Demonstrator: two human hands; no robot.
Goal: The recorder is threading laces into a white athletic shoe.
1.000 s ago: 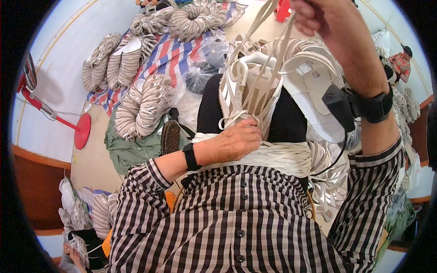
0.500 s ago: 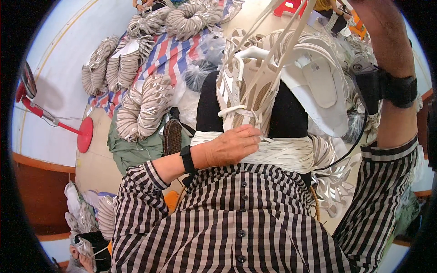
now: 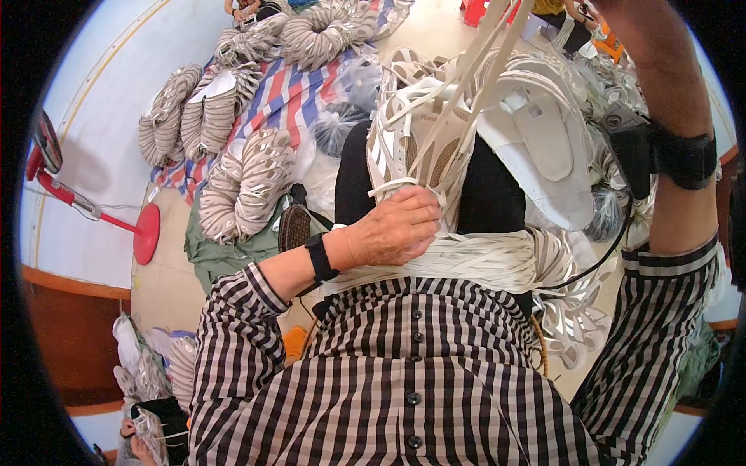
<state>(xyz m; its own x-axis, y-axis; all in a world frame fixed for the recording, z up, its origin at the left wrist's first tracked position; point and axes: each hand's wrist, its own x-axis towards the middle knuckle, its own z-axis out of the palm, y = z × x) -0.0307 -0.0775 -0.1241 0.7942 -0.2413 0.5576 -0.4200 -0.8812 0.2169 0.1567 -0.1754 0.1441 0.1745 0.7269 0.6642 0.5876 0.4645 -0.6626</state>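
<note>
A white and beige shoe upper [image 3: 390, 144] lies across my black-clad lap, its toe end toward me. My left hand [image 3: 400, 225] is closed on that end, thumb and fingers pressed together beside a loop of lace. Long pale shoelaces [image 3: 480, 70] rise taut from the upper's eyelets and leave the view at the top. High at the right, my right hand [image 3: 649, 35] is raised and blurred; its fingers are beyond the edge, so their grip is hidden. A thick bundle of white laces [image 3: 482, 262] lies across my waist.
White insole-shaped pieces [image 3: 544, 144] sit right of the upper, beside more uppers. Coiled bundles of uppers [image 3: 247, 186] lie at the left on a striped sheet [image 3: 291, 93]. A red stand fan [image 3: 146, 233] stands by the wall. Other people work at the far edges and lower left.
My left hand has moved slightly up and away from me, onto the toe end of the upper. The right arm stays raised, with the laces still stretched upward.
</note>
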